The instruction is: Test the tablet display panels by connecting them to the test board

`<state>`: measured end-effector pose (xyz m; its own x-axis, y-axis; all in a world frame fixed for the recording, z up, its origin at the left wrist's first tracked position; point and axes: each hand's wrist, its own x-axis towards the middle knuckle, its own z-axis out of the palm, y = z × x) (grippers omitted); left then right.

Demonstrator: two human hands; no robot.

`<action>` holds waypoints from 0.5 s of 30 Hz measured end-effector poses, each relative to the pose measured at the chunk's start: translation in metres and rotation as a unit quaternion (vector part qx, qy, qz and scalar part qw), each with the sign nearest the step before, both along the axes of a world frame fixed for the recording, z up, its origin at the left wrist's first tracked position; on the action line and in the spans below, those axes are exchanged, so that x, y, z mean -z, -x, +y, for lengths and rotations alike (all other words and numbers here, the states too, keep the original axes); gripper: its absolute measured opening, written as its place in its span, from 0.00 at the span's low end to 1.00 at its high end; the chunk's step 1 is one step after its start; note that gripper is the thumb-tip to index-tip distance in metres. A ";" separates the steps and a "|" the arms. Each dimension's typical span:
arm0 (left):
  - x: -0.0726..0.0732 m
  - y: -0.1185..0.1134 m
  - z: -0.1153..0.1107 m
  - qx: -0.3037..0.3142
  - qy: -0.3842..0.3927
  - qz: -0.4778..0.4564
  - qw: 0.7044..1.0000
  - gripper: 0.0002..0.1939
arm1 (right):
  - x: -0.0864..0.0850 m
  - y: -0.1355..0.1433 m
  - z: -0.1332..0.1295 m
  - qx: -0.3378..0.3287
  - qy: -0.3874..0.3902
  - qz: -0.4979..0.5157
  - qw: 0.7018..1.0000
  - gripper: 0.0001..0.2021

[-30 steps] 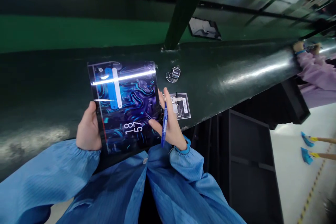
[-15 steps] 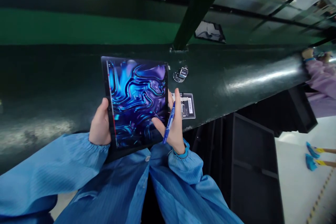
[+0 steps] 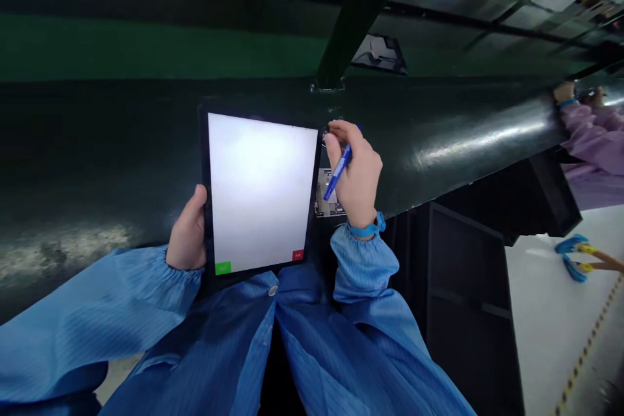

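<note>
My left hand (image 3: 189, 233) grips the left edge of a tablet (image 3: 263, 192), thumb on the bezel. Its screen is white, with a green box at the bottom left and a red box at the bottom right. My right hand (image 3: 358, 172) is at the tablet's upper right corner, fingers curled, with a blue pen (image 3: 337, 173) held across the palm. Behind that hand, a small metal object (image 3: 325, 136) is mostly hidden. A printed card with a white border (image 3: 324, 192) lies on the bench just right of the tablet, partly covered.
The dark green bench (image 3: 439, 123) runs across the view, with a post (image 3: 341, 32) rising behind the tablet. Another flat device (image 3: 380, 53) lies beyond it. Black crates (image 3: 470, 312) stand at the lower right. A person's pink sleeve (image 3: 592, 136) shows at far right.
The screen has turned from a blue and purple swirl to plain white with coloured boxes. My right hand has moved up and right, off the tablet's lower right part, and its fingers have curled.
</note>
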<state>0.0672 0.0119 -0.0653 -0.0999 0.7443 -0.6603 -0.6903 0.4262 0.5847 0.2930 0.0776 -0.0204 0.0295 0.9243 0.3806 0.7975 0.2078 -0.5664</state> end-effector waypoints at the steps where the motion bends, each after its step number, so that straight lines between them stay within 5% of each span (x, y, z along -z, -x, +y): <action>1: -0.001 0.000 0.000 0.009 0.012 -0.007 1.000 0.18 | -0.001 0.000 0.006 0.001 0.006 -0.039 0.999 0.15; 5: -0.008 -0.003 0.001 0.016 0.023 -0.001 1.000 0.19 | -0.003 0.004 0.005 -0.009 -0.076 -0.117 0.990 0.11; 10: -0.007 0.002 0.002 0.019 0.017 -0.014 1.000 0.20 | -0.014 0.000 -0.029 -0.194 -0.245 -0.127 0.941 0.06; 15: -0.007 0.004 0.001 -0.004 0.018 -0.016 1.000 0.18 | -0.022 -0.007 -0.054 -0.214 -0.251 -0.099 0.939 0.04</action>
